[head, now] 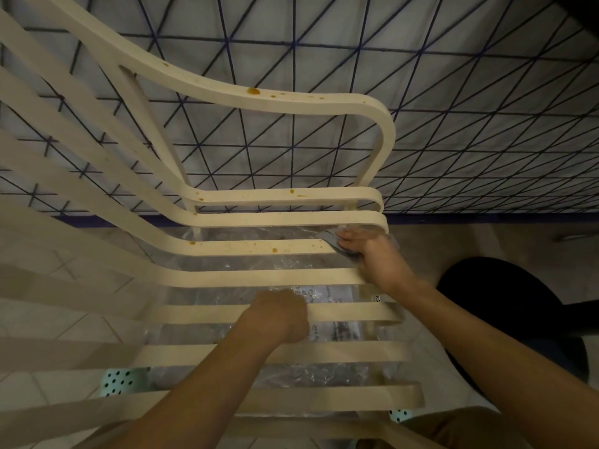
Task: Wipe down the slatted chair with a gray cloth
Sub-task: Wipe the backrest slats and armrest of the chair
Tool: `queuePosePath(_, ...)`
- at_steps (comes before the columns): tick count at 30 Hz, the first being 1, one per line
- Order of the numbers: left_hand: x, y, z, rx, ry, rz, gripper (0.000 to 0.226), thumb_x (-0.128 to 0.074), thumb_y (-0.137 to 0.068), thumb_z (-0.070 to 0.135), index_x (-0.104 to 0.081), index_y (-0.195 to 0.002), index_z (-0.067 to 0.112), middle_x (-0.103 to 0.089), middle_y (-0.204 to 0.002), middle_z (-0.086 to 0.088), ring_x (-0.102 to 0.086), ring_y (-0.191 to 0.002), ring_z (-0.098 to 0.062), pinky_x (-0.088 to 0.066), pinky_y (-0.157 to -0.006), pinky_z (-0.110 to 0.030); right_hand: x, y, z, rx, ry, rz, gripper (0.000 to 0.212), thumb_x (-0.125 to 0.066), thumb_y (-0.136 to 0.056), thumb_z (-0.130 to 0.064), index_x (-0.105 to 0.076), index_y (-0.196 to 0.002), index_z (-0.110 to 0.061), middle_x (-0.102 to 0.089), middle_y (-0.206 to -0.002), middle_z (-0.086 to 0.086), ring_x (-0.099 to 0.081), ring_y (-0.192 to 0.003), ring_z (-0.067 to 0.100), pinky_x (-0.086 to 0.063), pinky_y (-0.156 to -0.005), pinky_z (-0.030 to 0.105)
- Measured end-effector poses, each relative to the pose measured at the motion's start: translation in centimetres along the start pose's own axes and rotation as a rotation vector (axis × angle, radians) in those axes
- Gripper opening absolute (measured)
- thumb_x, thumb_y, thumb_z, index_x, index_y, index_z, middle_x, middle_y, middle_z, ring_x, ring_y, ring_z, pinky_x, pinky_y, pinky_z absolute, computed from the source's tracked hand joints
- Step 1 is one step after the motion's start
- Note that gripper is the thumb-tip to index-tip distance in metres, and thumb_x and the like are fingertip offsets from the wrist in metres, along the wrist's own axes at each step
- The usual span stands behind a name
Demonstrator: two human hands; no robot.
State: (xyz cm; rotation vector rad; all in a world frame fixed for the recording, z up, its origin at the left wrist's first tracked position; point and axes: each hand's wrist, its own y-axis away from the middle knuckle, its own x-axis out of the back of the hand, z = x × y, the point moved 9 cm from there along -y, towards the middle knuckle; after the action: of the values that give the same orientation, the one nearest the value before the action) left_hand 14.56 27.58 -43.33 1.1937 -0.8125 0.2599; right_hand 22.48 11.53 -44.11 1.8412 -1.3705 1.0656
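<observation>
At the far end of a spotted seat slat, I find the right hand (372,254) bunched over the gray cloth (329,238), pressing it to the slatted chair (227,276). The left hand (279,314) is clenched round a nearer slat, apparently steadying the frame. Brown spots (275,250) run along the slat under the cloth, and more show on the armrest (291,102) and the two slats beyond it. I judge the job early, with most soiled sections unwiped. Nearer slats look spotless, though I cannot tell whether they have been wiped.
</observation>
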Motion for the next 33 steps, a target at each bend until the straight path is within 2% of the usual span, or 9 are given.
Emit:
queuePosePath(4, 1.8, -0.6, -1.2, -0.010, 0.146, 0.289, 0.055, -0.045, -0.097, 0.033, -0.027, -0.147, 0.019, -0.027, -0.149, -0.006, -0.036, -0.132, -0.027, -0.039, -0.097, -0.043, -1.8, 1.5, -0.9, 0.125, -0.064, -0.069, 0.045, -0.059, -0.081, 0.005, -0.060, -0.125, -0.005, -0.052, -0.138, 0.013, -0.047, -0.130, 0.034, -0.016, -0.116, 0.020)
queuePosePath(7, -0.3, -1.3, -1.6, -0.026, 0.123, 0.175, 0.070, -0.043, -0.099, 0.039, -0.005, -0.154, 0.020, 0.004, -0.161, -0.003, -0.007, -0.147, -0.026, -0.025, -0.111, -0.049, -0.5, 3.4, 0.9, 0.119, -0.082, -0.005, 0.042, -0.057, -0.089, -0.004, -0.055, -0.130, -0.012, -0.047, -0.142, 0.003, -0.039, -0.136, 0.022, -0.025, -0.115, 0.040)
queuePosePath(11, -1.8, -1.7, -1.4, -0.025, 0.114, 0.032, 0.083, -0.048, -0.097, 0.042, 0.010, -0.153, 0.023, 0.029, -0.157, -0.001, 0.015, -0.148, -0.023, -0.014, -0.117, -0.053, 0.6, 2.6, 1.6, 0.021, 0.088, 0.022, 0.051, -0.059, -0.084, 0.007, -0.058, -0.130, -0.014, -0.048, -0.144, 0.004, -0.038, -0.138, 0.020, -0.032, -0.113, 0.050)
queuePosePath(16, -1.9, -1.7, -1.7, -0.015, 0.132, -0.035, 0.086, -0.050, -0.096, 0.039, 0.013, -0.153, 0.025, 0.034, -0.154, 0.003, 0.019, -0.147, -0.020, -0.014, -0.117, -0.053, -1.4, 0.2, -2.4, 0.077, 0.158, -0.003, 0.050, -0.057, -0.083, 0.007, -0.058, -0.131, -0.009, -0.050, -0.142, 0.008, -0.042, -0.135, 0.029, -0.031, -0.114, 0.047)
queuePosePath(19, -2.0, -1.8, -1.6, -0.012, 0.133, -0.043, 0.087, -0.051, -0.096, 0.039, 0.013, -0.153, 0.026, 0.035, -0.154, 0.004, 0.020, -0.146, -0.019, -0.015, -0.117, -0.053, -2.5, 0.9, -1.9, 0.097, 0.175, -0.055, 0.058, -0.061, -0.083, 0.002, -0.053, -0.136, -0.019, -0.045, -0.147, 0.000, -0.036, -0.139, 0.021, -0.032, -0.112, 0.051)
queuePosePath(22, -2.2, -1.9, -1.8, -0.011, 0.124, -0.034, 0.088, -0.051, -0.095, 0.041, 0.013, -0.153, 0.026, 0.036, -0.153, 0.004, 0.020, -0.146, -0.020, -0.016, -0.118, -0.051, -1.2, 2.6, -0.9, 0.094, 0.180, -0.042, 0.056, -0.061, -0.087, -0.004, -0.049, -0.139, -0.022, -0.041, -0.149, -0.006, -0.030, -0.142, 0.014, -0.026, -0.117, 0.039)
queuePosePath(26, -2.4, -2.2, -1.6, -0.017, 0.115, -0.030, 0.088, -0.052, -0.095, 0.042, 0.013, -0.153, 0.026, 0.037, -0.153, 0.003, 0.019, -0.147, -0.020, -0.020, -0.117, -0.049, 0.5, 2.4, 0.0, -0.030, 0.237, -0.001, 0.055, -0.054, -0.089, -0.009, -0.045, -0.143, -0.018, -0.036, -0.153, 0.001, -0.029, -0.142, 0.020, -0.029, -0.116, 0.039)
queuePosePath(29, -2.4, -2.3, -1.7, -0.013, 0.108, -0.034, 0.088, -0.052, -0.095, 0.040, 0.014, -0.152, 0.026, 0.037, -0.152, 0.004, 0.019, -0.147, -0.020, -0.023, -0.116, -0.049, -0.7, 1.0, -1.0, -0.105, 0.260, -0.037, 0.052, -0.047, -0.094, -0.020, -0.039, -0.146, -0.016, -0.031, -0.155, 0.002, -0.024, -0.144, 0.024, -0.022, -0.117, 0.045)
queuePosePath(33, -2.4, -2.3, -1.9, -0.004, 0.105, -0.054, 0.088, -0.052, -0.095, 0.040, 0.014, -0.152, 0.027, 0.038, -0.152, 0.004, 0.018, -0.147, -0.019, -0.023, -0.116, -0.049, -2.4, 1.6, -2.9, -0.014, 0.246, -0.062, 0.056, -0.044, -0.095, -0.019, -0.030, -0.149, -0.018, -0.022, -0.159, 0.000, -0.011, -0.148, 0.021, -0.009, -0.121, 0.043)
